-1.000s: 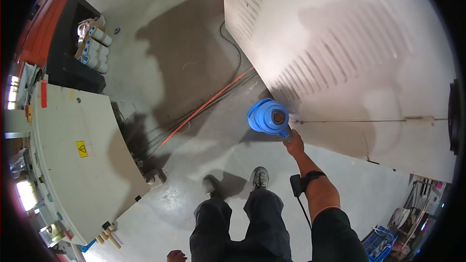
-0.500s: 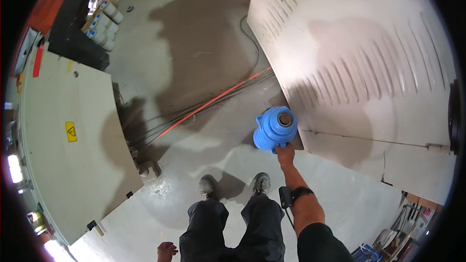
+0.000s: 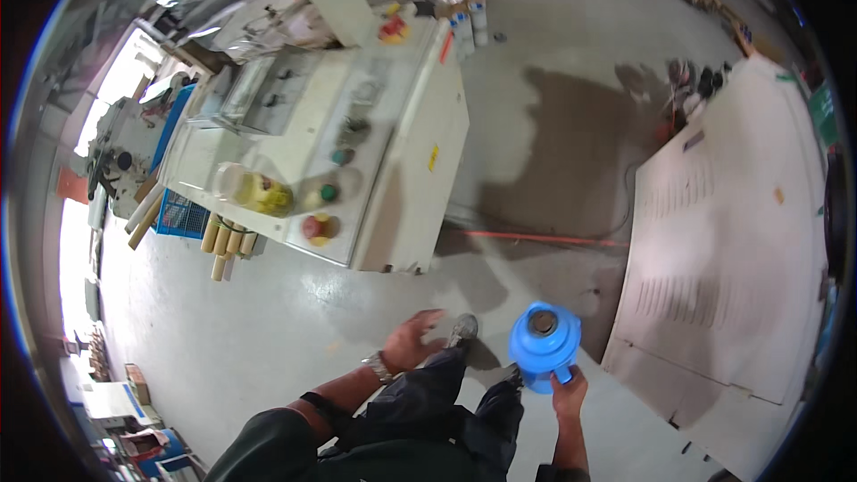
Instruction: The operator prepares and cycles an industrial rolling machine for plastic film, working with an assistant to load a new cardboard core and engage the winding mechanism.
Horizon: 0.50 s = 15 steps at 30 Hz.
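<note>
**Blue jug carried over the workshop floor**

Below the head, the right hand [image 3: 568,390] grips the handle of a blue jug [image 3: 544,344] above the grey floor [image 3: 268,348]. The left hand [image 3: 409,339] hangs open, holding nothing. Beyond stands a cream machine cabinet [image 3: 402,170].

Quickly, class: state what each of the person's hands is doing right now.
Left hand: open, fingers spread, holding nothing.
Right hand: closed on the blue jug, gripping its handle.
</note>
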Available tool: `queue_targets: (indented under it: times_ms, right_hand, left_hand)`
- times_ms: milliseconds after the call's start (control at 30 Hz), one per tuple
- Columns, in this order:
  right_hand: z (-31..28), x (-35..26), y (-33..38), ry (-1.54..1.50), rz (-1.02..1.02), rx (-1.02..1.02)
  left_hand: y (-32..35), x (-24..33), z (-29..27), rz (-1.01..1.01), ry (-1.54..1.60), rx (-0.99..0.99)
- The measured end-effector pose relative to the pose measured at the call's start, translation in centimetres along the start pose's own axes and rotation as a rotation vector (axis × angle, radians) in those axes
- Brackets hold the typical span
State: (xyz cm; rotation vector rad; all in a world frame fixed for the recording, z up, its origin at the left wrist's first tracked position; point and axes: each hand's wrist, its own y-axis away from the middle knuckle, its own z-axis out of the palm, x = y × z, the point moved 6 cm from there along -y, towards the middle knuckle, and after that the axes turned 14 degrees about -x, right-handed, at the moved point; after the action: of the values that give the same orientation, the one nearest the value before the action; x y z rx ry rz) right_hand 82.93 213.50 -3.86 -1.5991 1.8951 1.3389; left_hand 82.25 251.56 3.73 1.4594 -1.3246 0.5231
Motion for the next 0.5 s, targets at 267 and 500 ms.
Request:
queue_targets:
  times_ms: [267,500]
  right_hand:
    - [-1.6,-20.6,9.0,0.069,-0.274,-0.255]
    - [1.6,-30.9,12.1,0.136,-0.466,-0.392]
  left_hand:
    - [6.5,17.7,-4.9,0.445,-0.155,-0.061]
    - [14.8,18.8,-12.0,0.403,-0.060,0.140]
